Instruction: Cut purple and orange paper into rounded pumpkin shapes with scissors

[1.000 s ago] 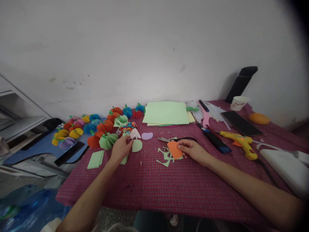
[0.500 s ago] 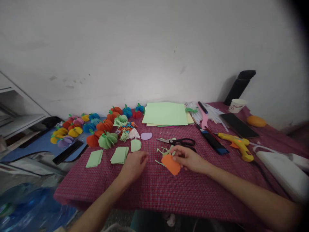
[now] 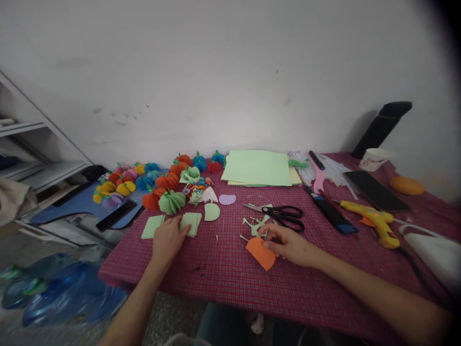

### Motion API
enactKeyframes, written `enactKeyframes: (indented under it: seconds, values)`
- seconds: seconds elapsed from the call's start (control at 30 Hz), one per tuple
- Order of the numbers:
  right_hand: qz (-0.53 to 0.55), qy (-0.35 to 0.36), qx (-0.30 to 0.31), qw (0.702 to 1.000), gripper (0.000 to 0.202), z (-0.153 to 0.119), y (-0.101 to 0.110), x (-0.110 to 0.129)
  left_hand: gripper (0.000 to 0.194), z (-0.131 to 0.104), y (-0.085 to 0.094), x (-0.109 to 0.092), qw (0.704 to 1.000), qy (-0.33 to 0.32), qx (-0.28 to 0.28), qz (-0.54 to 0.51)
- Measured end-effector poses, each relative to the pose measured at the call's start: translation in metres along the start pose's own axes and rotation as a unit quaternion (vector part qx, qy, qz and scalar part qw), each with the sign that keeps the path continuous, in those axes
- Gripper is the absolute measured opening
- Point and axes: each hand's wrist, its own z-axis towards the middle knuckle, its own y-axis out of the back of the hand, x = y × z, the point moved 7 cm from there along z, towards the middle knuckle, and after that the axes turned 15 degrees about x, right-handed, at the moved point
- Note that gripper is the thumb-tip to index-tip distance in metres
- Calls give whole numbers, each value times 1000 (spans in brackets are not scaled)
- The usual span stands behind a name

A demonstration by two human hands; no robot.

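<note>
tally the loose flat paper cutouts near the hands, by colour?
Light green folded squares: 2
Light green half-round piece: 1
Lilac piece: 1
Orange piece, held by the right hand: 1
Total: 5

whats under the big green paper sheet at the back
Under the green sheet, a pale yellow sheet sticks out at the right edge. Anything else beneath is covered.

scissors point(image 3: 284, 214) behind paper piece point(image 3: 261, 253) | paper stack point(image 3: 257, 168) behind scissors
</note>
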Motion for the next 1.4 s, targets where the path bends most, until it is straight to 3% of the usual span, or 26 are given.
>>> enactKeyframes:
  seconds: [0.17,0.47,0.77,0.9,1.03,1.17,1.27,1.4]
  values:
    - [-5,-19,-3,1000,19,2,1,-3,44,3,-12,-1,1000,10,21,-5]
    - [2,-9,6,1000,17,3,-1,-4,37,-8,-7,-10,998,33,-54,17]
    - [-20,13,13,1000,15,3,-1,-7,41,-18,-8,-30,993,-15,-89,78]
    - [-14,17,11,1000,17,4,0,-10,32,-20,-6,-30,992,-30,-108,65]
    - [-17,13,15,1000,28,5,1,-10,27,-23,4,-19,984,-29,-173,-20]
    - [-16,3,56,998,18,6,-2,-7,26,-29,17,-11,949,-49,-247,-189]
    - [-19,-27,58,998,18,6,0,-10,27,-30,28,-23,923,-81,-246,-286]
    - [-17,-40,39,998,24,8,7,-10,24,-23,45,-57,882,-140,-229,-386]
